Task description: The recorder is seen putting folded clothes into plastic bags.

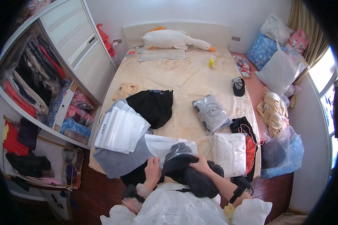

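Observation:
In front of me, my right hand (201,165) is closed round a bundled black garment (176,163), which hangs down over my lap. The far end of the garment lies in or under the mouth of a clear plastic bag (157,143). With curled fingers, my left hand (153,172) holds the near left edge of that bag. Left of it, a stack of clear packaging bags (120,125) rests on a grey cloth (118,165). Another black garment (157,107) is spread just beyond the stack.
The bed (184,80) carries a grey bagged garment (211,110), a white bagged garment (229,153), a cap (238,86) and a goose plush (172,39). An open wardrobe (33,75) stands left. Stuffed bags (278,71) line the right side. A laundry rack (30,157) stands lower left.

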